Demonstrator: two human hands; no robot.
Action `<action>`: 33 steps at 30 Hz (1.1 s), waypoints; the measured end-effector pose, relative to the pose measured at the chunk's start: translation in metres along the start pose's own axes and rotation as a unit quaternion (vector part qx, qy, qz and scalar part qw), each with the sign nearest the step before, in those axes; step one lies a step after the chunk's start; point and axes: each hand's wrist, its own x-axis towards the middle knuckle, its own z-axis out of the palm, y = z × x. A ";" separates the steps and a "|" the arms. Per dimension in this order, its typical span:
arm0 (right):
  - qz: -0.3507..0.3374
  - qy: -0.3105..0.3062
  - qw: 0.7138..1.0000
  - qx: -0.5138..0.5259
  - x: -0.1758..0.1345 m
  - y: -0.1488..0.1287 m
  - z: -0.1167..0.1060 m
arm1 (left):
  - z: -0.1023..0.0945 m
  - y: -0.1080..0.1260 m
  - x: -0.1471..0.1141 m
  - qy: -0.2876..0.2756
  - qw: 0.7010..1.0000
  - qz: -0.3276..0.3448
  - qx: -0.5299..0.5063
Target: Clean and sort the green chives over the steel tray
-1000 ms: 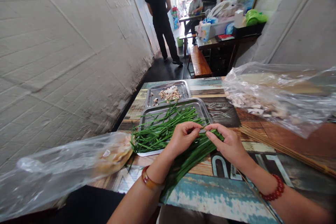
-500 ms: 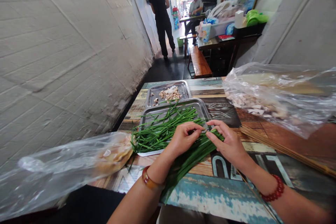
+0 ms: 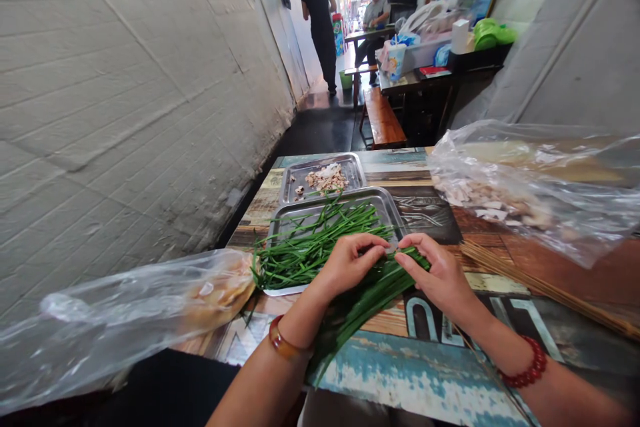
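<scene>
Okay so, both my hands were out over the counter with the printed, multicoloured wood-plank top [image 3: 380, 361], and their fingertips nearly met. On my left hand [image 3: 351, 259] the thumb and index finger were bent in close together at the tips, but honestly I can't tell if anything thin was pinched there. On my right hand [image 3: 434, 265] the thumb and index finger curved with a small gap at the tips, right by the ends of a bundle of long, flat, dark green leaves [image 3: 367, 300]. Can't tell if those fingers had a grip on it either. That bundle lay slanted under my hands, running down left toward the near edge.

Just past my left hand was a rectangular shiny metal tray [image 3: 389, 205] with a loose heap of bright green stalks [image 3: 310, 248] in it, some poking over the left side. Right behind it sat a smaller rectangular metal tray [image 3: 356, 177] with chopped beige-and-white bits [image 3: 327, 178].

Off left was a long clear plastic bag [image 3: 125, 310] with yellowish-tan stuff in its end near the green heap. Over on the right I had a big crinkled clear plastic bag [image 3: 540, 173] of pale pieces, and nearer me some thin brown sticks [image 3: 545, 287] lying together.
</scene>
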 end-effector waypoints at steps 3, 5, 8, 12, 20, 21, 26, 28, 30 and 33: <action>-0.001 -0.006 1.000 -0.012 -0.001 0.000 0.000 | -0.007 -0.007 0.004 0.102 0.994 -0.028 0.006; -0.001 -0.006 1.000 -0.020 -0.001 -0.001 -0.001 | -0.010 -0.013 0.007 0.152 0.986 -0.007 0.070; -0.002 -0.003 1.000 -0.024 -0.002 -0.001 -0.001 | -0.012 -0.019 0.008 0.137 0.969 0.034 0.202; 0.000 -0.004 1.000 -0.022 -0.002 0.000 -0.001 | -0.009 -0.022 0.007 0.073 0.937 0.046 0.338; -0.014 -0.002 1.000 -0.025 -0.002 0.000 0.000 | -0.007 -0.019 0.009 0.050 0.874 0.014 0.483; -0.017 -0.001 0.999 -0.028 -0.002 -0.001 0.000 | -0.007 -0.018 0.009 0.047 0.868 0.011 0.494; -0.038 0.013 0.998 -0.056 -0.001 -0.001 0.000 | -0.011 -0.014 0.006 0.027 0.854 0.013 0.520; -0.044 0.014 0.997 -0.061 -0.001 -0.001 0.000 | -0.014 -0.014 0.005 0.036 0.855 0.025 0.517; -0.050 0.017 0.997 -0.060 -0.001 -0.001 0.000 | -0.015 -0.015 0.005 0.064 0.867 0.041 0.492; -0.055 0.024 0.997 -0.051 -0.001 -0.002 0.000 | -0.015 -0.016 0.006 0.109 0.907 0.073 0.400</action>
